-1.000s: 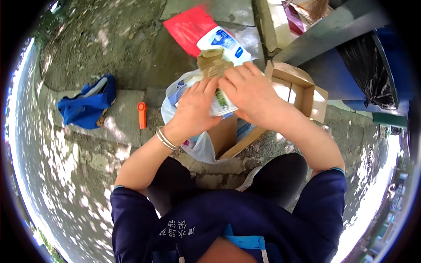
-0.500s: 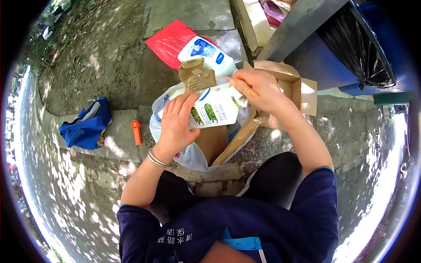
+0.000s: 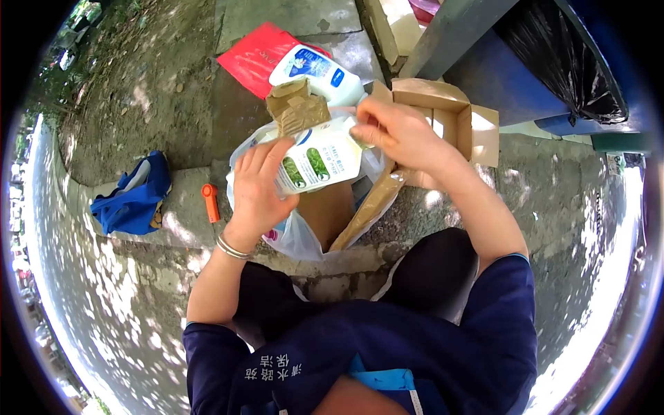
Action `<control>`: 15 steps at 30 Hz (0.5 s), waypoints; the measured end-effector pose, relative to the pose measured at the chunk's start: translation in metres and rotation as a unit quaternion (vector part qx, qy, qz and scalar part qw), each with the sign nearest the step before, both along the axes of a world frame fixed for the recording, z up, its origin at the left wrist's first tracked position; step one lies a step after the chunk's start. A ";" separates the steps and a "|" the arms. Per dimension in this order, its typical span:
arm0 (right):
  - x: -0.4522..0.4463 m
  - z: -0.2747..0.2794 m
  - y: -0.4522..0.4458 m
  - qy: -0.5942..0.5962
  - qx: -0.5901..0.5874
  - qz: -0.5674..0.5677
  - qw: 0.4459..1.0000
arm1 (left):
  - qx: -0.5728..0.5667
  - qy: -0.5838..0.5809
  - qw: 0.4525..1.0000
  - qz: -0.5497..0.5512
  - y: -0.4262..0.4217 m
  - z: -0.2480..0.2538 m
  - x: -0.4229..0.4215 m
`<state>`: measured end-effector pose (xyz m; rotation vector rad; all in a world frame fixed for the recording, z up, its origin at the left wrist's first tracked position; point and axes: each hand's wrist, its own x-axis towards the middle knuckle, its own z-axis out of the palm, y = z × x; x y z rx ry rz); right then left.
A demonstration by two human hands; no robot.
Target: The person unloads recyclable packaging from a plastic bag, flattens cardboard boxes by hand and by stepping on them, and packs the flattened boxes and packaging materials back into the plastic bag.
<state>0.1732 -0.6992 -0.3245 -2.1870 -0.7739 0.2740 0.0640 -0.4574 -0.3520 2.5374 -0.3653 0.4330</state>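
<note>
A white printed carton [image 3: 325,160] with green pictures and a blue patch lies tilted over a translucent plastic bag [image 3: 296,234]. My left hand [image 3: 259,181], a bangle on its wrist, grips the carton's left side, fingers over the top edge. Closed at the carton's right end, my right hand [image 3: 398,131] pinches the corner there; its fingertips are partly hidden. Pieces of brown cardboard [image 3: 326,207] stand inside the bag below the carton. Just beyond it are a torn piece of cardboard [image 3: 299,109] and a white bottle [image 3: 319,75] with a blue label.
A red bag [image 3: 252,59] lies under the bottle. An open cardboard box [image 3: 453,124] stands to the right, near a blue bin [image 3: 477,83] with a black liner [image 3: 564,62]. At the left are an orange handheld fan [image 3: 210,202] and a blue cloth bag [image 3: 135,197].
My right hand has shifted slightly at the carton's right corner, its fingers curling more. The carton stays between both hands. The whole view has shifted a little.
</note>
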 end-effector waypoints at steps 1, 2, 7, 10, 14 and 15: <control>0.004 0.001 0.000 -0.041 0.002 0.021 0.999 | 0.002 -0.021 1.000 -0.004 0.000 0.006 -0.001; 0.007 0.002 0.001 -0.084 0.006 0.043 0.996 | 0.004 -0.044 0.999 -0.006 0.001 0.009 -0.001; 0.012 0.009 0.016 0.003 0.078 0.148 0.986 | 0.012 -0.064 0.998 0.003 0.015 0.017 -0.010; 0.009 0.014 0.026 0.003 0.073 0.175 0.982 | -0.008 -0.032 0.999 -0.022 0.032 0.031 -0.013; -0.001 0.018 0.048 -0.003 0.118 0.243 0.963 | -0.189 0.088 0.975 -0.076 0.070 0.017 -0.022; -0.003 0.022 0.053 0.006 0.119 0.242 0.963 | -0.218 0.132 0.964 -0.079 0.080 0.018 -0.026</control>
